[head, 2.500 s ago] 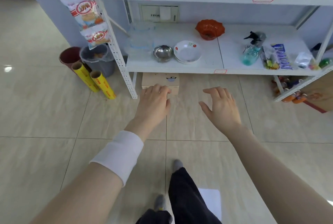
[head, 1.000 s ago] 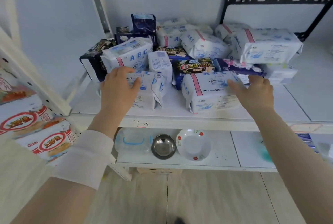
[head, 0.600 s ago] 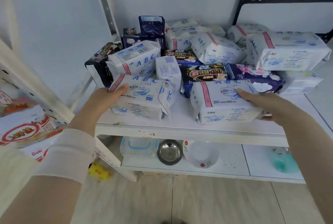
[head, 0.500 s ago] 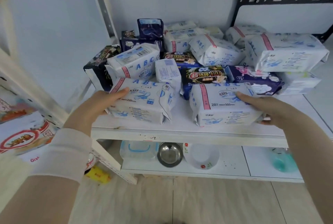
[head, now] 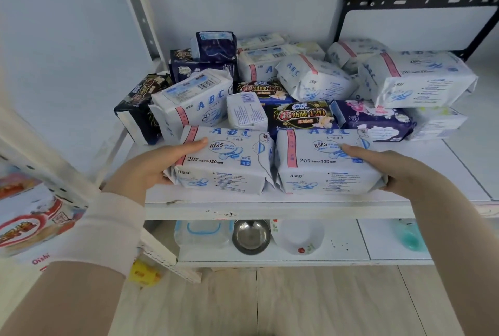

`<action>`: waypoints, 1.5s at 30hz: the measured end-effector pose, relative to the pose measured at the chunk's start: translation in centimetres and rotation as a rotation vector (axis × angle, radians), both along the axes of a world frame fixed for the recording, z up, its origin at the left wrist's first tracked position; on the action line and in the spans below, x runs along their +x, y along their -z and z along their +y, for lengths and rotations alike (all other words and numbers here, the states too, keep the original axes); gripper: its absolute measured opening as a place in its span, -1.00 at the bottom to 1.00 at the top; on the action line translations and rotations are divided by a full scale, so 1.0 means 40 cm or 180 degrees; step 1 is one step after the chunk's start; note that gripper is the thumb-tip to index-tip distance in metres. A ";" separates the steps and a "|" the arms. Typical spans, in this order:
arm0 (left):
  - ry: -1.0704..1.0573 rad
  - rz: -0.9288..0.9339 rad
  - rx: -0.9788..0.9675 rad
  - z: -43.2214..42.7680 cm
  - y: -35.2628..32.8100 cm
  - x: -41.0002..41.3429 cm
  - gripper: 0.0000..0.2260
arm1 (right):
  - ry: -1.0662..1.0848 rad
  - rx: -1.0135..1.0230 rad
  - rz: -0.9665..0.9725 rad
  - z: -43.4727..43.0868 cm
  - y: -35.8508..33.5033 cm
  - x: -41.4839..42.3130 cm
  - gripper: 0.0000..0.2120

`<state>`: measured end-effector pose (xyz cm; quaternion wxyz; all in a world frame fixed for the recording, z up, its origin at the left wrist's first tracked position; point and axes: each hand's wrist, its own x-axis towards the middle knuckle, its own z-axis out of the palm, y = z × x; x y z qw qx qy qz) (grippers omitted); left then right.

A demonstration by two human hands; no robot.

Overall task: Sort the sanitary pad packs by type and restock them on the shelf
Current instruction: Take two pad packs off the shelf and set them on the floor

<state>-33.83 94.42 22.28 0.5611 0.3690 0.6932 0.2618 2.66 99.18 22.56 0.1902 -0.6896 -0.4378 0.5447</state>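
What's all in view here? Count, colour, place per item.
left front soft plastic ABC pad pack: 1, white with pink stripe, upper shelf's front edge
right front soft plastic ABC pad pack: 1, same colours, beside it
other white pad packs: several, piled behind
dark pad packs: about six, navy or black, mixed into the pile
white metal shelf unit: 1, against the wall
clear plastic container: 1, blue clips, lower shelf
round steel bowl: 1, silver, lower shelf
white floral bowl: 1, lower shelf
teal bottle: 1, blurred, lower shelf right
red-and-white snack bags: several, hanging left
black metal wall bracket: 1, upper right
left hand: grips left front pack
right hand: grips right front pack
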 end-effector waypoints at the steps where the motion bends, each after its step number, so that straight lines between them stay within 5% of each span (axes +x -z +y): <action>1: 0.0007 -0.0034 0.0036 0.000 0.002 0.003 -0.05 | -0.0005 -0.0014 0.0027 -0.002 0.003 -0.001 0.03; 10: -0.0071 -0.0779 0.0364 -0.001 0.011 0.020 -0.18 | 0.0027 0.0045 0.0216 -0.021 0.002 -0.019 -0.16; 18: 0.0235 -0.0450 0.0599 -0.041 0.027 0.012 -0.24 | 0.0018 0.0183 0.0755 -0.059 0.007 -0.008 -0.41; 24: 0.0338 -0.0265 0.0871 -0.085 0.024 0.020 -0.19 | -0.0053 0.0534 0.1062 -0.113 0.012 0.000 -0.03; 34: 0.0116 -0.0551 0.1548 -0.198 0.038 0.034 -0.08 | -0.0107 0.1394 0.1359 -0.257 0.025 0.008 -0.16; 45: -0.0555 -0.0447 0.1583 -0.449 0.122 0.112 -0.23 | 0.0128 0.1551 0.1405 -0.446 0.136 0.078 -0.10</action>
